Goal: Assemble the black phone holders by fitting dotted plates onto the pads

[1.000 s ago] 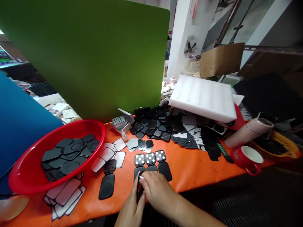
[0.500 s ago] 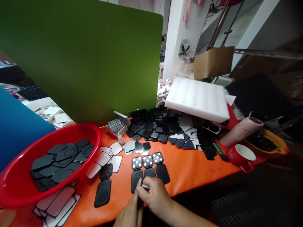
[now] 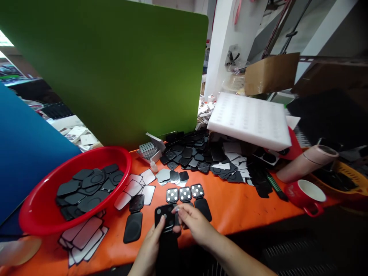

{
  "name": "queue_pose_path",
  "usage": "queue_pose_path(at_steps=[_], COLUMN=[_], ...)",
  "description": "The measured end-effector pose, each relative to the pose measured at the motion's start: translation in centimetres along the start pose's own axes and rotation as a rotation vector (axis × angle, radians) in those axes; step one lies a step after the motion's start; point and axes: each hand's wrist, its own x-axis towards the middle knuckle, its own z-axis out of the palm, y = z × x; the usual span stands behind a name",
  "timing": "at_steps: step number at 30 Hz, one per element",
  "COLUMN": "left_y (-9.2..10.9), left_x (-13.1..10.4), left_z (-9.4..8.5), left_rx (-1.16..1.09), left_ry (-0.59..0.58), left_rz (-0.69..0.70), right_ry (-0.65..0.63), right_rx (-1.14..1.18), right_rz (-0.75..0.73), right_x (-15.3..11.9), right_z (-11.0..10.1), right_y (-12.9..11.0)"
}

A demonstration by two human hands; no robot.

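My left hand [image 3: 151, 245] grips a hinged black plate [image 3: 164, 211], thumb pressed on its face, over the table's front edge. Greyish round spots show on the plate. At its right side, my right hand [image 3: 191, 220] pinches a small shiny piece whose kind I cannot make out. Just beyond, several hinged black plates stand in a row; white dots mark their upper squares, such as the middle square [image 3: 184, 194]. My hands partly cover their lower halves. To the left lies another hinged plate [image 3: 133, 227], its upper square without white dots.
A red basin [image 3: 31, 205] of black plates stands left, with pale cards [image 3: 87, 234] by it. Behind are a small bottle [image 3: 153, 166], a box of small silver cylinders [image 3: 148, 150] and a black heap [image 3: 186, 153]. A red mug [image 3: 299, 197] and pink flask [image 3: 307, 163] stand right.
The black plate has come up into view in my left hand, its spotted face showing. My right hand has opened away from the left; the silver rod it held is no longer plainly visible.
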Motion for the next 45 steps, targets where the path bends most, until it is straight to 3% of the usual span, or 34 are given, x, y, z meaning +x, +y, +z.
queue_pose_path(at_steps=[4, 8, 16, 22, 24, 27, 32, 36, 41, 45], left_y=[-0.4, -1.4, -1.7, -1.9, -1.9, -1.6, -0.5, 0.2, -0.1, -0.6], left_x=[0.4, 0.1, -0.9, -0.9, -1.0, -1.1, 0.0, 0.4, -0.8, -1.8], left_z=[-0.1, -0.4, -1.3, -1.7, -1.5, -1.4, -2.0, -2.6, -2.2, -2.3], left_rx=[0.127, 0.425, 0.913, 1.198, 1.193, 1.088, 0.567, 0.244, 0.444, 0.808], left_ry=[0.056, 0.113, 0.083, 0.086, 0.096, 0.131, 0.238, 0.273, 0.249, 0.196], left_rz=[0.199, 0.399, 0.577, 0.844, 0.854, 0.763, 0.525, 0.426, 0.497, 0.672], right_ry=[0.021, 0.103, 0.109, 0.081, 0.128, 0.144, -0.086, -0.106, -0.051, -0.051], right_rx=[-0.210, -0.403, 0.016, 0.353, 0.418, 0.446, 0.646, 0.377, -0.003, 0.100], right_rz=[-0.059, -0.084, 0.177, 0.267, 0.256, 0.201, 0.238, 0.199, 0.144, 0.191], right_x=[-0.5, -0.9, -1.3, -1.3, -1.1, -0.6, -0.3, -0.1, 0.1, -0.3], right_z=[0.4, 1.1, 1.8, 2.0, 2.4, 3.0, 2.8, 2.3, 2.2, 2.5], right_y=[0.0, 0.0, 0.7, 0.8, 1.1, 1.6, 1.1, 0.3, 0.3, 0.4])
